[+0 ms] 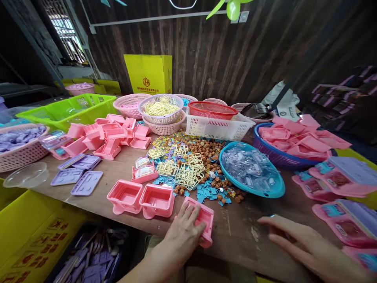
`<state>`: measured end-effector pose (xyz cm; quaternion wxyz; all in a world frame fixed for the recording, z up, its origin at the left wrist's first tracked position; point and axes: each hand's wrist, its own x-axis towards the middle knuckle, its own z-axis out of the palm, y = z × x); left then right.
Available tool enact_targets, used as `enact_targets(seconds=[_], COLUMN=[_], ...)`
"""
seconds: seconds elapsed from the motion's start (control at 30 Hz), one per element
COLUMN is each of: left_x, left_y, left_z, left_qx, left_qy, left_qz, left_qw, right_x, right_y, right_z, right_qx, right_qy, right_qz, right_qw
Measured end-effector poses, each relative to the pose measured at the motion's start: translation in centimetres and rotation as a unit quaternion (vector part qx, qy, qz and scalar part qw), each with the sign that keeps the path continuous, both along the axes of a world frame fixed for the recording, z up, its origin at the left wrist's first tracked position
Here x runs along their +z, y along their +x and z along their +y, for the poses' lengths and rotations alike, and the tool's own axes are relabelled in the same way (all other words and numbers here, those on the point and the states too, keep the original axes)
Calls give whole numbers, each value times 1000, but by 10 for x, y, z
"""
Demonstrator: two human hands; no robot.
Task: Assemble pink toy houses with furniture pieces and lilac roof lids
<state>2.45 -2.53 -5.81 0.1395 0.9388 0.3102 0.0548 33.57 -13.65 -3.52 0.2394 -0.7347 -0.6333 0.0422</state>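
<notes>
My left hand (186, 230) grips a pink plastic box (207, 217) at the table's front edge, fingers over its near side and part of its top. Two matching pink boxes (125, 194) stand just left of it, open side up. To the right, my right hand (303, 243) hovers over bare wood, index finger stretched out and thumb apart. A dark gap shows between them; I make out nothing held. Past my left hand lie blue plastic pieces (206, 190), cream part frames (188, 175) and small brown pieces (210, 155).
A teal basin (281, 188) of clear plastic parts stands beyond my right hand. Pink boxes heap in a blue basket (265, 157) and on the table's left. Assembled pink and lilac toys (347, 220) line the right edge. Lilac panels (86, 183) lie at left.
</notes>
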Motion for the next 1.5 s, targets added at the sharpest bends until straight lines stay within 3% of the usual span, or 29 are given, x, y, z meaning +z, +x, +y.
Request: enact_targets(seconds=[0.03, 0.13, 0.2, 0.27, 0.47, 0.63, 0.8, 1.5], left_x=[1, 9, 17, 25, 23, 20, 26, 36], left_y=[-2, -6, -6, -4, 12, 17, 14, 15], left_z=[3, 13, 19, 21, 16, 12, 11, 11], left_qx=[-3, -9, -16, -16, 49, 67, 94, 131], left_qy=[-1, -7, -23, -36, -25, -23, -55, -114], left_qz=[-4, -9, 2, 13, 15, 48, 34, 17], left_qw=[1000, 1000, 1000, 999, 998, 996, 994, 985], right_x=[-20, -69, -88, -93, -68, -34, -12, -6], right_y=[12, 46, 55, 53, 13, -50, -95, -100], right_z=[0, -19, -35, -45, -26, -3, 15, 31], right_qx=[-4, -133, -148, -132, -134, 4, 86, 127], right_qy=[-48, -91, -97, -87, 4, 7, -30, -62], right_qz=[-39, -179, -186, -159, -54, 115, 153, 142], right_qw=[998, 971, 966, 974, 990, 993, 984, 980])
